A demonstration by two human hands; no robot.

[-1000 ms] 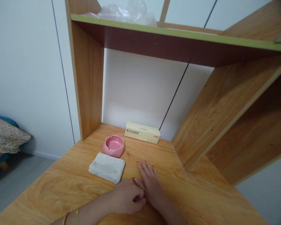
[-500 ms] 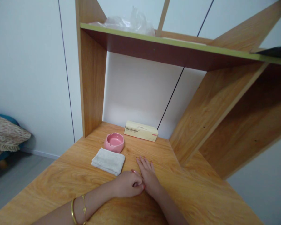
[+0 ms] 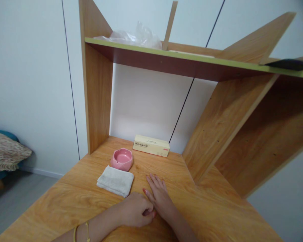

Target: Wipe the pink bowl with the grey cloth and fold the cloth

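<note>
My left hand (image 3: 138, 210) rests on the wooden desk (image 3: 73, 215) with its fingers curled into a loose fist. Nothing shows inside the fist. Its knuckles lie against the side of my right hand (image 3: 159, 196), which is flat on the desk with fingers stretched and the thumb apart. Just beyond my left hand is a folded light grey cloth (image 3: 116, 181). Behind the cloth sits a pink faceted ashtray (image 3: 122, 160). A long cream-coloured box (image 3: 151, 146) with printed characters stands at the back of the desk.
A shelf (image 3: 141, 48) spans above the desk, with a clear plastic bag (image 3: 138, 37) and a dark flat object (image 3: 290, 64) on it. Wooden side panels (image 3: 98, 101) rise at left and right. A fringed patterned cover (image 3: 8, 151) lies on blue furniture at far left.
The view has tilted up a little, so everything sits lower in the picture. My right thumb shows more clearly, standing apart from the fingers. My left hand stays in a fist.
</note>
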